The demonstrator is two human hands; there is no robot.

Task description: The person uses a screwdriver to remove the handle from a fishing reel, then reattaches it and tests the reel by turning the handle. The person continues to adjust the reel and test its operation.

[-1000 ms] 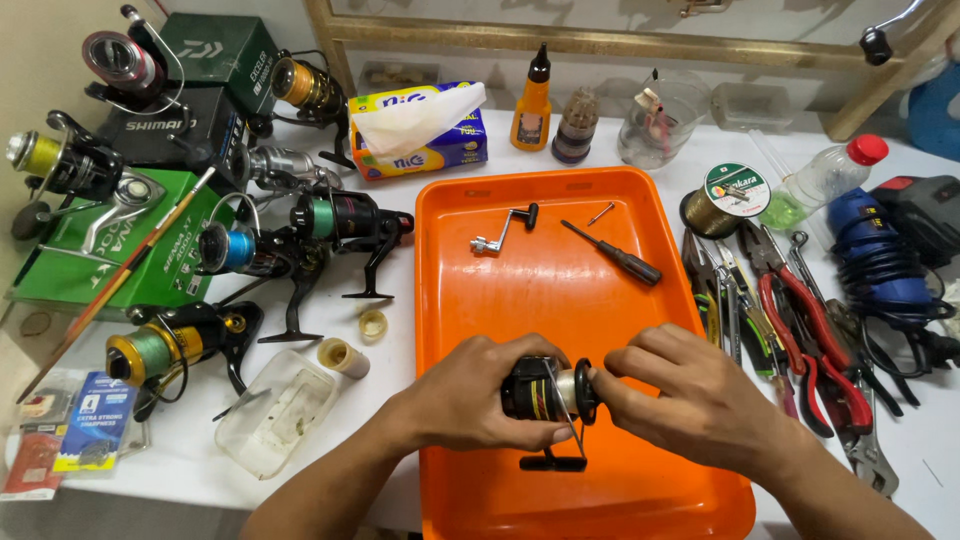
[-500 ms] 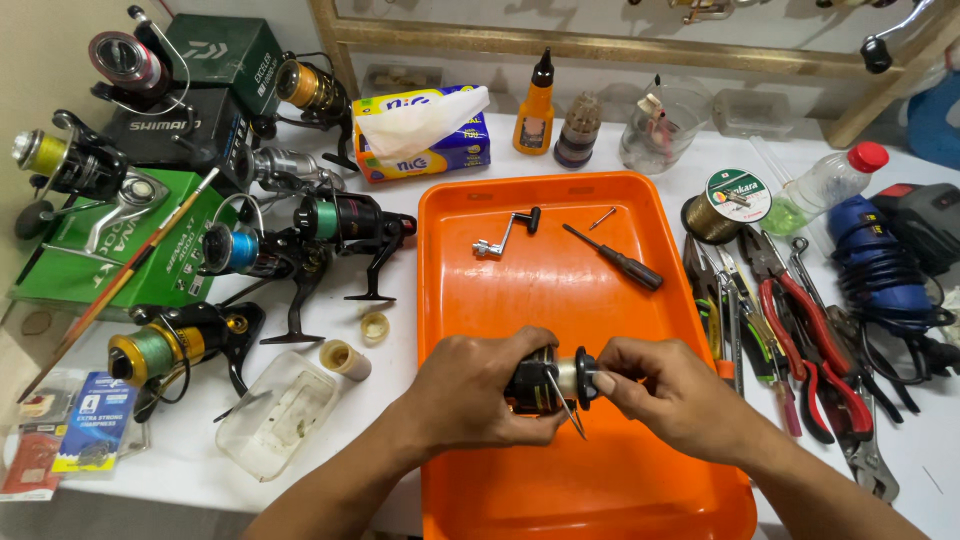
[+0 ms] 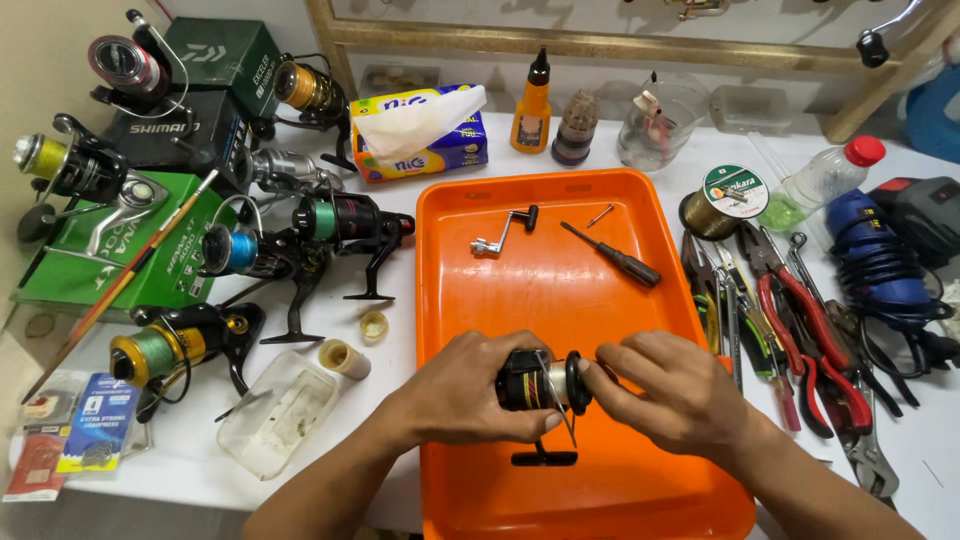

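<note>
Head view, looking down on white table with orange tray at centre; black spinning reel held low over near half of tray, between both hands, foot and stem pointing down toward tray floor; left hand wrapped around reel body, fingers curled closed on it; right hand at spool end, fingertips pinched narrow on spool rim or cap.

Handling, as judged: compact and fairly dense for its bulk, rigid metal and plastic; smooth curved body likely slick if oiled; thin wire bail across front looks bendable, not a place to grip; best hold around body or stem, second hold on spool rim only; small parts prone to drop, tray beneath to catch them.

Also on tray, well apart from hands: detached crank handle, black screwdriver, small thin pin near far edge.

Left of tray: several other reels with coloured line, green and dark boxes, clear plastic box; behind: tissue box, orange oil bottle, jars; right: pliers and mixed tools, line spool, blue cable.

Hard to make out: exact contact of right fingertips, hidden behind spool; reel's far side covered by left palm; whether spool is loose or seated, cannot tell; both forearms cut off at bottom edge; tools at right partly overlapped.
</note>
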